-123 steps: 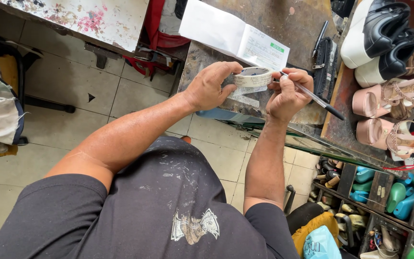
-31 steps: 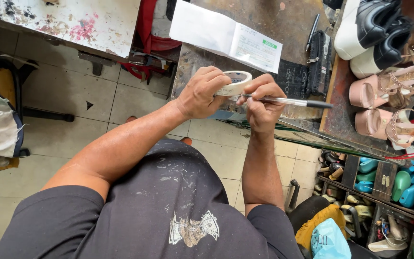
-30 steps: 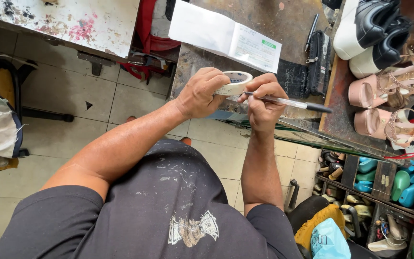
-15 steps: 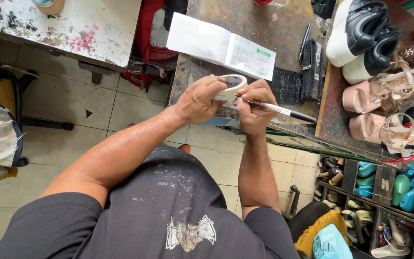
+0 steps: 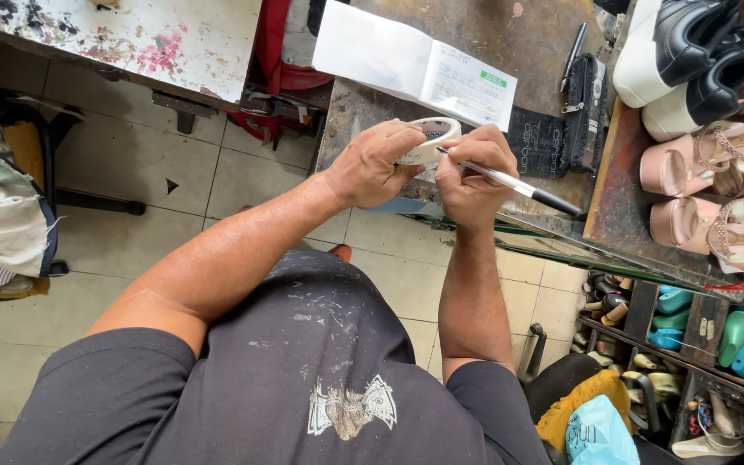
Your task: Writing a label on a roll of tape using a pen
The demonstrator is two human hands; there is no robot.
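Left hand (image 5: 378, 164) grips the white tape roll (image 5: 428, 139); right hand (image 5: 471, 172) clamps a pen (image 5: 518, 185) below the white booklet (image 5: 415, 65).

Both forearms bare, extended forward and converging in front of the torso. Left hand (image 5: 378, 161): fingers curled, thumb forward, closed in a grip, knuckles up. Right hand (image 5: 473, 170): closed in a writing grip, fingers bunched, just beside the left hand, knuckles nearly touching

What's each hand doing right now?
Left hand: closed on the white roll of tape.
Right hand: closed on the slim black-and-silver pen, tip at the roll.
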